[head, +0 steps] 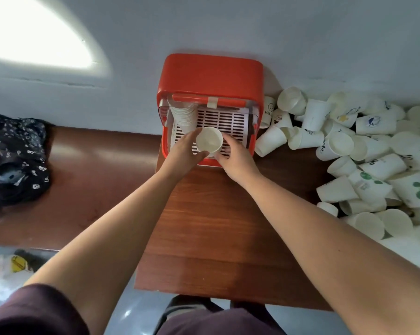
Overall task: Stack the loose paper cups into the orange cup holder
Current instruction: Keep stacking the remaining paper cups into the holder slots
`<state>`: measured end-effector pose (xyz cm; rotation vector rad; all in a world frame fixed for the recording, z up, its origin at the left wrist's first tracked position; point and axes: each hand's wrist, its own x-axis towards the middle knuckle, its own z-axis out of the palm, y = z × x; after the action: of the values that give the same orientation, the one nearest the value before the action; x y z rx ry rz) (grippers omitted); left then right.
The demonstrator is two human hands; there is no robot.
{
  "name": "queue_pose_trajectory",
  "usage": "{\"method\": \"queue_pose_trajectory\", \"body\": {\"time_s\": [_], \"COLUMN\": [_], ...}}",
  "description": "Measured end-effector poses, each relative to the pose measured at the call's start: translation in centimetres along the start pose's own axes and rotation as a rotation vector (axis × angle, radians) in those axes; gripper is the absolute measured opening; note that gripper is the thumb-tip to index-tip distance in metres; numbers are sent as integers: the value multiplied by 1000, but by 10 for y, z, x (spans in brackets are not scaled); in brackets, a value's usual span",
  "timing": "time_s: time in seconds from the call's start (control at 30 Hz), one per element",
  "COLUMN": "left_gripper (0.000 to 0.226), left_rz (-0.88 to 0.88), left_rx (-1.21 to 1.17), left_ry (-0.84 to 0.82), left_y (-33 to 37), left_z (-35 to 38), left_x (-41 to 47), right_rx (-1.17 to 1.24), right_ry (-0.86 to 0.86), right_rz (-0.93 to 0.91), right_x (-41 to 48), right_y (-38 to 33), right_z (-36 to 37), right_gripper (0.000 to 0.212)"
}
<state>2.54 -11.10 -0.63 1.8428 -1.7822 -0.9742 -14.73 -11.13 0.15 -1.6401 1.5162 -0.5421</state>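
Note:
The orange cup holder (210, 76) stands against the wall at the back of the wooden table, with a white slotted tray (226, 122) inside. A stack of nested white cups (183, 116) leans in its left side. In front of the holder both hands hold one white paper cup (209, 141), its open mouth facing me. My left hand (183, 151) grips the cup from the left and below. My right hand (235, 157) holds it from the right. A big heap of loose paper cups (363, 151) lies to the right.
The wooden table (216, 226) has bare surface in front of the holder. A lower brown bench (93, 180) lies to the left with a dark patterned cloth (15, 151) on it. Plastic bags (3, 269) lie on the floor at lower left.

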Motion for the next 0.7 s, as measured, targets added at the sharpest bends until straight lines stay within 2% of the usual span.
{"method": "queue_pose_trajectory", "body": {"time_s": [0.1,0.17,0.27,0.37,0.5,0.6,0.7], "left_gripper": [54,39,25,20,28,37,54], "left_rz": [2,78,212,304,293,240,94], "left_rx": [-13,-25,-67,-93,-64,9,117], "left_ry": [137,171,62,-55,-207,-155,-93], "left_y": [9,19,43,77,120,142,155], "left_z": [6,11,26,50,92,116,137], "left_x": [-12,-25,-35,-24,5,34,60], "right_rx": [-13,-11,-105,-193,-210,-204,-241], "right_ry": [-24,-50,16,111,228,301,339], "right_rz": [81,116,135,138,168,142,105], "right_x": [-16,-33,-53,-61,-52,-33,-8], "right_y": [13,32,69,99,122,132,137], "right_z": [-21,-45,-88,-133,-178,-200,-213], "right_gripper": [49,45,45,47,47,47,47]}}
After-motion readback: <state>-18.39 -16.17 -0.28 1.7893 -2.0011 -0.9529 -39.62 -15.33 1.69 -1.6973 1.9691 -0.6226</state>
